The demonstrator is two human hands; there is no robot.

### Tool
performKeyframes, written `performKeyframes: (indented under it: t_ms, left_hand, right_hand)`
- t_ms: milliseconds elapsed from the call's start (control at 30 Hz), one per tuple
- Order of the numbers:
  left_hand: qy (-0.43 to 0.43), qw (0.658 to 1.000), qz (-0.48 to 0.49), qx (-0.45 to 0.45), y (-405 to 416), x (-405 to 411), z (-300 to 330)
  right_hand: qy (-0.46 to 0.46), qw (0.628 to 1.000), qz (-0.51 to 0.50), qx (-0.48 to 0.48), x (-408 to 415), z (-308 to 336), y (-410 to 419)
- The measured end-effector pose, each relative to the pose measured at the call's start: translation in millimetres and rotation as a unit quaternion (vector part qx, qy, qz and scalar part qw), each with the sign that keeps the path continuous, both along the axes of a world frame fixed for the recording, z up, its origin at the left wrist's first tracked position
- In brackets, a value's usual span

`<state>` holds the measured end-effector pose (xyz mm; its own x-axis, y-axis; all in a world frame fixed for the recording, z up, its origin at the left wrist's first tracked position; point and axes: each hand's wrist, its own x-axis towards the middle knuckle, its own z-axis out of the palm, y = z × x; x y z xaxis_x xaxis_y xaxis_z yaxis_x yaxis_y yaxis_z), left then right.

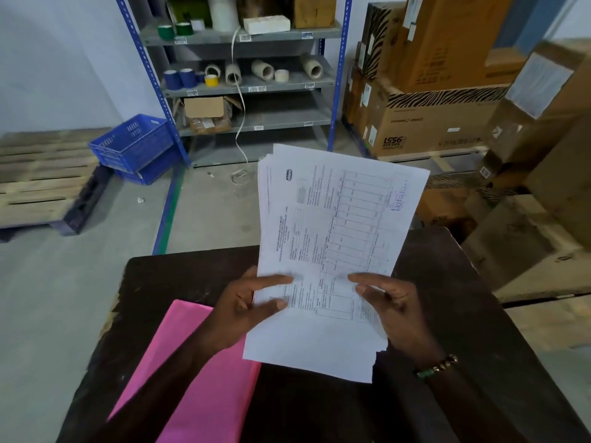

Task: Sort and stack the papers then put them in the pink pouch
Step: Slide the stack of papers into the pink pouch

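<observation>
A stack of white printed papers (332,225) is held up above the dark table (447,298), tilted away from me, with a torn notch at its lower right corner. My left hand (246,310) grips the stack's left edge, thumb on top. My right hand (395,306) grips the right edge, thumb across the front sheet. The pink pouch (195,378) lies flat on the table at the lower left, partly under my left forearm.
Behind the table stands a blue metal shelf rack (256,81) with tape rolls and a carton. Stacked cardboard boxes (447,91) fill the right side. A blue crate (134,145) and a wooden pallet (41,183) sit on the floor at left.
</observation>
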<state>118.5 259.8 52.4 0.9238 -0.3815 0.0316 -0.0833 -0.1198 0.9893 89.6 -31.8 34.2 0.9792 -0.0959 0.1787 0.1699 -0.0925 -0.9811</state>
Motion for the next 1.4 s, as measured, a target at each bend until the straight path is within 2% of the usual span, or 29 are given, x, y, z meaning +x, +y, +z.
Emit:
performKeyframes:
  t_ms: [67, 133, 267, 533, 700, 867, 1000, 1067, 1200, 1267, 1400]
  left_hand:
    - [0.022, 0.997, 0.039, -0.065, -1, 6, 10]
    - [0.01, 0.993, 0.067, -0.092, -7, 11, 18]
    - [-0.069, 0.992, 0.092, -0.059, -25, 12, 7]
    - [-0.207, 0.971, 0.095, -0.068, -61, -18, -24]
    - [-0.197, 0.972, 0.124, -0.036, -55, -17, -34]
    - [-0.254, 0.962, 0.096, 0.006, -53, -18, -31]
    - [-0.247, 0.966, 0.078, -0.017, -42, -10, -26]
    - [-0.227, 0.972, 0.05, -0.022, -36, -8, -27]
    - [-0.095, 0.993, 0.063, -0.043, -33, -13, -37]
    - [-0.061, 0.994, 0.08, -0.033, -35, -14, -42]
    - [-0.095, 0.991, 0.099, -0.006, -38, -21, -41]
  right_hand:
    - [-0.017, 1.0, 0.022, -0.006, -1, 5, 1]
    - [-0.041, 0.998, 0.054, -0.018, 0, 6, 4]
    - [-0.099, 0.99, 0.077, -0.071, 2, -7, 8]
    - [-0.152, 0.976, 0.006, -0.156, -10, -38, 16]
    - [-0.095, 0.983, -0.038, -0.151, -19, -34, 18]
    - [-0.096, 0.988, -0.023, -0.122, -19, -30, 19]
    - [-0.059, 0.998, -0.009, -0.036, -10, -30, 4]
    - [-0.057, 0.997, 0.034, -0.042, -7, -31, -2]
    - [-0.046, 0.994, 0.075, -0.063, -1, -35, -8]
    - [-0.027, 0.995, 0.082, -0.057, -1, -37, -7]
    - [-0.017, 0.995, 0.083, -0.05, -9, -37, -2]
